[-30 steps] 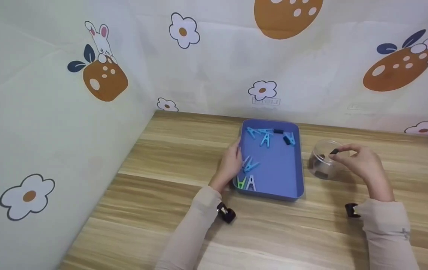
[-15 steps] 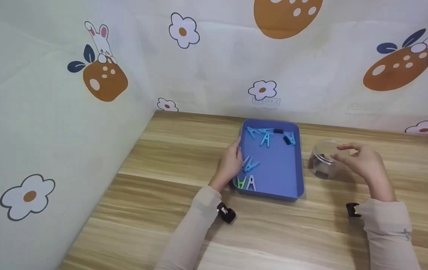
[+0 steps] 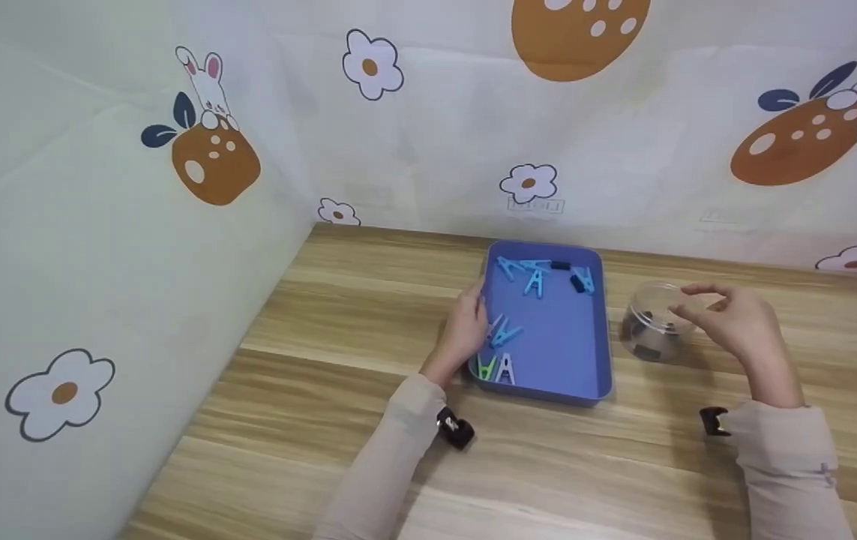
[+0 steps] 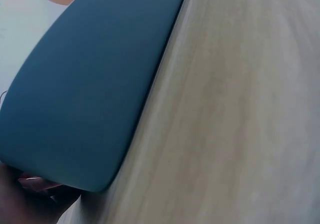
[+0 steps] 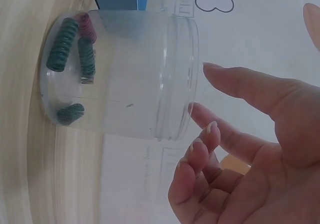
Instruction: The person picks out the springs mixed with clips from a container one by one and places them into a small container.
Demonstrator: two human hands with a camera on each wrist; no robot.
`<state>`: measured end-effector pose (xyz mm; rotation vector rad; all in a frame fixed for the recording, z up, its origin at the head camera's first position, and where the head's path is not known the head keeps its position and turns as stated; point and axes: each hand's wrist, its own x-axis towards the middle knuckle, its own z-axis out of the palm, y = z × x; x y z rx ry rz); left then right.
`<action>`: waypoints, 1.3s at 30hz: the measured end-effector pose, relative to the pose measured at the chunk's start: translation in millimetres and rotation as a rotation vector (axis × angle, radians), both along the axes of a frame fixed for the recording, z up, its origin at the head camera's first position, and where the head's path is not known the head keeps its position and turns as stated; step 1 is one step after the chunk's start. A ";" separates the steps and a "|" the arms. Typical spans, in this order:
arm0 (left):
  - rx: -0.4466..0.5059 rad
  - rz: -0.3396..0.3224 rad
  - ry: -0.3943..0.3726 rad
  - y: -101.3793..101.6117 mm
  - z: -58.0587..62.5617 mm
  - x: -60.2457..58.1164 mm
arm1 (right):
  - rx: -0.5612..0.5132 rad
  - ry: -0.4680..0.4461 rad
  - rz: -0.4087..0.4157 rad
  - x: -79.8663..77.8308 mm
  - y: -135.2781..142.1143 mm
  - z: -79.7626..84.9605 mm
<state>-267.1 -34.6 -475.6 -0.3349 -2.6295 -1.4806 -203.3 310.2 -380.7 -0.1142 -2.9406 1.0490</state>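
My left hand (image 3: pixel 465 326) grips the left wall of a blue-purple rectangular tray (image 3: pixel 548 349), its thumb at the rim. In the left wrist view, fingers (image 4: pixel 37 184) curl against the tray's edge (image 4: pixel 95 98). Beside the tray's right side stands a clear plastic jar (image 5: pixel 132 73), lidless and upright on the table. Several coil springs lie on its bottom, among them a green spring (image 5: pixel 62 44) and a red spring (image 5: pixel 86 27). At the jar's mouth my right hand (image 3: pixel 739 322) hovers, thumb and forefinger apart, with nothing between them.
Inside the tray lie several blue clothespins (image 3: pixel 534 283), a green clothespin (image 3: pixel 486 367), a pale clothespin (image 3: pixel 504 370) and two dark springs, one spring (image 3: pixel 560 265) near the back wall. A patterned sheet (image 3: pixel 428 135) bounds the wooden table (image 3: pixel 368 300) at back and left.
My right hand has let go of a small dark spring over the jar, and its fingers are now apart. The left hand stays on the tray. The head view has shifted slightly.
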 end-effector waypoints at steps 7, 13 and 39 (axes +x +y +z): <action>-0.014 0.011 0.031 -0.4 -3.5 -2.6 | 0.016 0.034 0.017 -1.3 -2.8 10.3; -0.034 0.025 0.025 -0.6 -4.3 -2.2 | 0.042 0.070 0.024 -4.4 -8.4 18.7; -0.039 0.011 0.006 -0.8 -0.7 -0.5 | -0.003 0.100 0.048 -17.7 -38.6 35.5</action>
